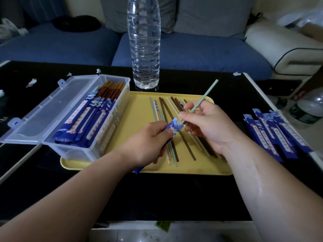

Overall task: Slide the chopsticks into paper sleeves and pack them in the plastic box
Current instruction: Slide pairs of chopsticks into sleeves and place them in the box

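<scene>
Right hand (206, 124) pinches a slim pale-green chopstick (204, 98) between thumb and fingers. The shaft slants from upper right down to the left, its lower tip right at the open mouth of the blue wave-printed paper sleeve (174, 127). Left hand (150, 142) grips that thin, flimsy sleeve above the flat yellow plastic tray (139, 109) of loose smooth chopsticks (163, 110). The push should follow that slant, I'd say. The clear plastic box (73, 151), lid open, sits to the left, part-filled.

Black table (157, 198) — tray (139, 109), bottle (145, 49), sleeves (272, 135)
</scene>
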